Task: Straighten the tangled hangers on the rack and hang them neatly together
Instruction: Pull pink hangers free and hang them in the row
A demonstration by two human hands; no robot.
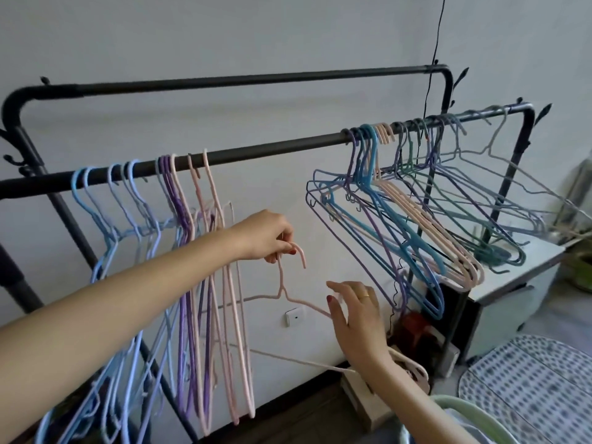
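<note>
Below the front rail of the black rack, between two groups of hangers, I hold a single pink hanger off the rail. My left hand has its grip closed around the neck of that hanger just under the hook, fingers curled round the wire, with the hook curving out to the right of my knuckles. My right hand is lower and to the right, its grip loose: the fingers are stretched out and relaxed, the fingertips touching the hanger's right shoulder wire without curling round it. On the rail to the left hang the blue hangers, then the purple hangers, then several pink hangers, all close together and dangling steeply. On the right part of the rail a mixed bunch of blue, purple, pink and green hangers is crowded together, splayed out at angles and crossing one another. Behind that bunch stands a white table, and at the lower right there is a dotted cushion. The wall behind the rack is plain white.
</note>
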